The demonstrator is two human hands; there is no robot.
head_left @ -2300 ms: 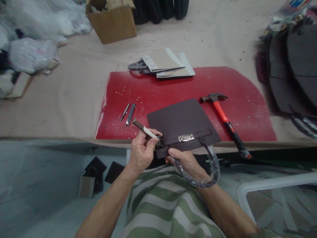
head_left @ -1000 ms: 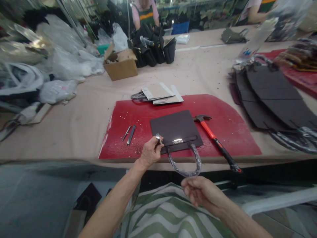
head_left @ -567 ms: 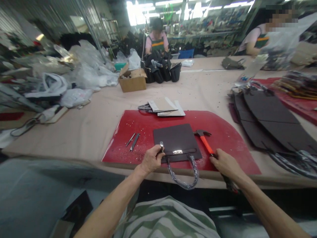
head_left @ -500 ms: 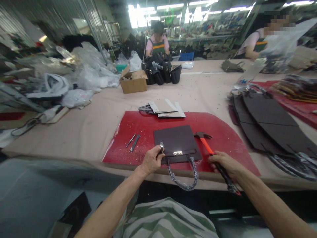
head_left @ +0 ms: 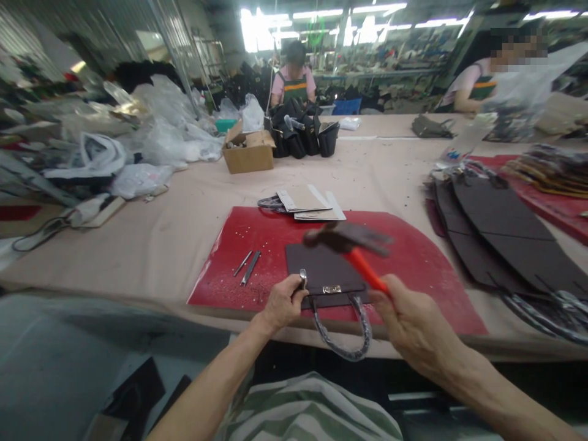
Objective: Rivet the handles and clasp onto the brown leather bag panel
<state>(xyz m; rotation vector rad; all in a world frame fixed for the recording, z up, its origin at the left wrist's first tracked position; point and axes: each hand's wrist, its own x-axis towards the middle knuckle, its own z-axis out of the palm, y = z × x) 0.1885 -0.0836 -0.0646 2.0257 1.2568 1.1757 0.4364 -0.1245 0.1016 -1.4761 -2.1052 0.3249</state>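
A dark brown bag panel (head_left: 321, 269) with a metal clasp (head_left: 331, 289) and a plastic-wrapped handle (head_left: 342, 343) lies on the red mat (head_left: 413, 263). My left hand (head_left: 281, 303) is closed round a metal punch (head_left: 302, 278) that stands upright on the panel's near left corner. My right hand (head_left: 413, 324) grips the orange handle of a hammer (head_left: 353, 245), raised above the panel and blurred by motion.
Two slim metal tools (head_left: 247, 267) lie on the mat's left part. Cut pieces (head_left: 307, 202) sit at its far edge. Dark panels (head_left: 496, 220) are stacked at right. A cardboard box (head_left: 248, 152), black bags (head_left: 303, 135) and plastic wrapping (head_left: 138, 135) stand further back. Other people work at the far side.
My right hand let go of the bag handle, reached to the hammer on the mat, took it and lifted it over the panel. My left hand kept the punch upright.
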